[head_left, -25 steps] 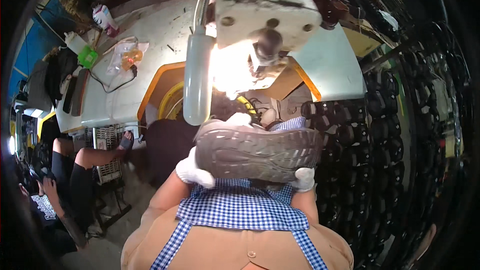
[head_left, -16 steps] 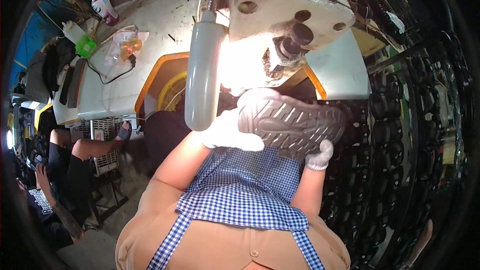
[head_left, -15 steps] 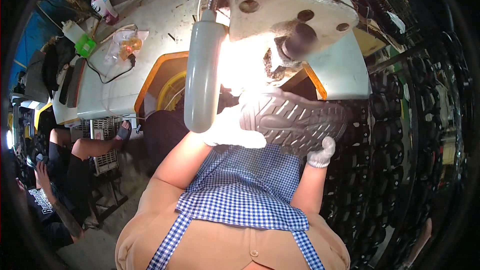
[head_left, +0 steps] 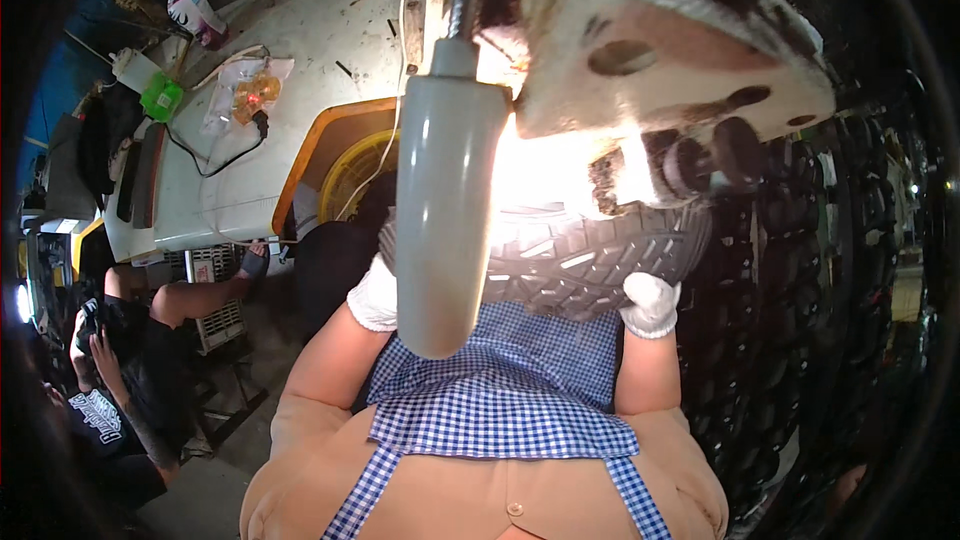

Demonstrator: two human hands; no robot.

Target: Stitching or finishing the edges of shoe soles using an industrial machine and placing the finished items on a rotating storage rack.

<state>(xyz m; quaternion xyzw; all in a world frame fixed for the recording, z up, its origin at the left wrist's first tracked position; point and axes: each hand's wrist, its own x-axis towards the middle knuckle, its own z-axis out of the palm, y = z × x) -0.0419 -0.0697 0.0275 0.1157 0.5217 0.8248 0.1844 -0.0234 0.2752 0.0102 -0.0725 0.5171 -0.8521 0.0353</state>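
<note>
A dark shoe is held up crosswise before my apron, its deeply grooved sole turned toward me. My right hand, in a white knit glove, is closed on the shoe's right end, with the thumb bent over the tread. At the other end is my gloved left hand, gripping the shoe; a grey lamp housing hides most of its fingers. Right above the shoe sits a pale machine head with a dark round knob. Strong light washes out the shoe's upper edge.
A white worktable with an orange-edged cutout carries a bottle, a green-and-white container and a plastic bag. Racks of dark shoes stand on the right. Another person sits at the far left.
The shoe has turned to lie more level and moved closer under the machine head. My left hand has shifted left, behind the lamp. The lamp and machine look larger and further right.
</note>
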